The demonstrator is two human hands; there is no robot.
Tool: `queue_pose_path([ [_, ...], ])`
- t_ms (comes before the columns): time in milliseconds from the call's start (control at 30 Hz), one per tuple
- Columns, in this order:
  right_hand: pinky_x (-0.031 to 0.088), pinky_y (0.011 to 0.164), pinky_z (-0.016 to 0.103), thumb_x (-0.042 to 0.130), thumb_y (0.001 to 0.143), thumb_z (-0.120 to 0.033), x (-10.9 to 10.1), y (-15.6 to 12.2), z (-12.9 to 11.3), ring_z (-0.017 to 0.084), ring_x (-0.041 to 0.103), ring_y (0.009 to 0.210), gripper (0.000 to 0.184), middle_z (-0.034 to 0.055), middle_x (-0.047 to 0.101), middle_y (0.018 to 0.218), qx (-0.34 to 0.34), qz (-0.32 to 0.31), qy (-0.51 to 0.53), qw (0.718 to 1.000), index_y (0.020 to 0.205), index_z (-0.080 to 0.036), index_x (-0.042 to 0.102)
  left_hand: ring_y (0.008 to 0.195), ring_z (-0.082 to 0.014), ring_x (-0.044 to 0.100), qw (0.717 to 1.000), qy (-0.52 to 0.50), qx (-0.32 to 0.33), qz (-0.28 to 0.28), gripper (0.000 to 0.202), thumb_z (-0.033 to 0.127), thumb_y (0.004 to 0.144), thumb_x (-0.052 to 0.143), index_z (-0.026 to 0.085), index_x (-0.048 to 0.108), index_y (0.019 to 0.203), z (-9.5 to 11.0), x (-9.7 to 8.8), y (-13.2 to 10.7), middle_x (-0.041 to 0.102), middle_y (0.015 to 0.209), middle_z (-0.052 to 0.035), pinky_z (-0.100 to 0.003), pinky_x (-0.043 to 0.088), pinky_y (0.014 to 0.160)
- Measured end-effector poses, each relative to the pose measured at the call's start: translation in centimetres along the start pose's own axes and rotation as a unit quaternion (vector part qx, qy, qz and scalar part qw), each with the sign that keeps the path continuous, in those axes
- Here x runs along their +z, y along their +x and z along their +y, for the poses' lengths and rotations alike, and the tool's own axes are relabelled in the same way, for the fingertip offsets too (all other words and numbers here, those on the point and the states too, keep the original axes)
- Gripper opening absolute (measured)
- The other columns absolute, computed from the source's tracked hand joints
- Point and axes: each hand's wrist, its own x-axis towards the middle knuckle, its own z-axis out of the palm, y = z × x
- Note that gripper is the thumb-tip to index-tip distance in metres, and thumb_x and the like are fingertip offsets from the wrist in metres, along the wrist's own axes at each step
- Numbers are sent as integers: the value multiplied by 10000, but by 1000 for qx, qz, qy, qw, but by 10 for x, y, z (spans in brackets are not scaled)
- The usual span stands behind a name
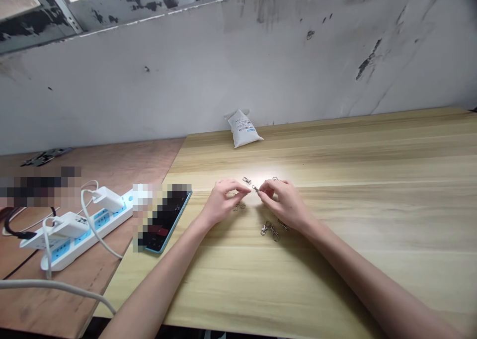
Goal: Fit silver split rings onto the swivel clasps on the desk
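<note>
My right hand (285, 202) pinches a small metal snap hook (255, 189) between thumb and fingertips, its free end pointing left. Just across from it, my left hand (223, 200) is closed, thumb and index fingertip together; whether anything is between them is too small to make out. Another snap hook (246, 180) lies beyond the hands. Metal rings (240, 206) show beside my left fingers, partly covered. Closer to me, below the right hand, lie more snap hooks (270, 230), and one (283, 224) is partly hidden by that hand.
A white plastic packet (244, 129) rests near the wall on the wooden table (372, 180). To the left lies a phone (169, 222), partly blurred out. Beyond it, a power strip (89, 234) with chargers and white cables (55, 284) occupies the lower-left brown surface.
</note>
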Motion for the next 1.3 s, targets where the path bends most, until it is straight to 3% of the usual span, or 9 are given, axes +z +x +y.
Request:
queue_pose_path([
  [133,471,667,302,547,888,-274,4,0,-1,168,621,684,187,28,707,751,11,-12,108,994,774,-206,678,850,-183,678,996,-61,-60,17,173,295,846,674,213,721,991,0,4,-2,735,914,-38,-304,528,776],
  [200,490,645,298,557,888,-288,6,0,-3,175,637,697,194,37,723,764,2,-15,138,990,793,-204,704,839,-182,679,993,-82,-79,18,184,334,837,680,195,714,954,0,4,-4,728,919,-46,-286,544,730],
  [367,535,671,308,576,880,-281,7,0,-6,185,674,747,171,52,748,814,9,1,181,983,841,-199,720,828,-170,665,992,-86,-80,42,157,335,816,699,178,688,825,1,3,-5,713,841,-36,-281,535,773],
  [567,542,684,310,585,874,-283,5,0,-9,182,679,749,158,47,742,795,8,-4,208,978,849,-194,713,792,-153,652,980,-146,-117,62,189,333,774,736,164,653,775,1,5,-3,684,813,-28,-245,539,689],
  [733,518,670,305,582,880,-299,6,0,-11,180,670,726,166,41,734,766,15,-5,197,980,824,-197,700,782,-162,661,975,-170,-133,58,209,362,781,726,156,693,800,1,9,-4,705,850,-47,-243,551,635],
  [867,461,822,373,593,879,-285,9,-1,-12,169,651,685,150,17,733,757,6,21,122,992,778,-212,677,769,-175,669,976,-160,-140,47,237,404,805,693,171,719,840,1,13,-5,719,886,-53,-256,566,592],
  [1000,380,892,404,599,864,-241,14,-2,-11,158,631,673,133,-12,716,732,-10,50,53,997,738,-211,627,832,-193,689,977,-151,-141,54,209,379,797,706,180,742,848,-1,16,-5,744,902,-63,-259,568,642],
  [1167,370,884,402,588,852,-242,16,-2,-8,161,613,663,146,-7,699,707,-27,66,26,997,710,-212,581,763,-185,695,960,-218,-174,36,243,380,769,730,162,756,873,0,19,-3,758,896,-78,-258,559,630],
  [1300,350,958,427,594,838,-230,16,-3,-8,160,609,667,114,-19,703,723,-43,78,11,996,727,-219,570,811,-196,701,957,-225,-176,46,256,373,752,747,154,762,883,0,20,-3,760,932,-92,-259,557,660],
])
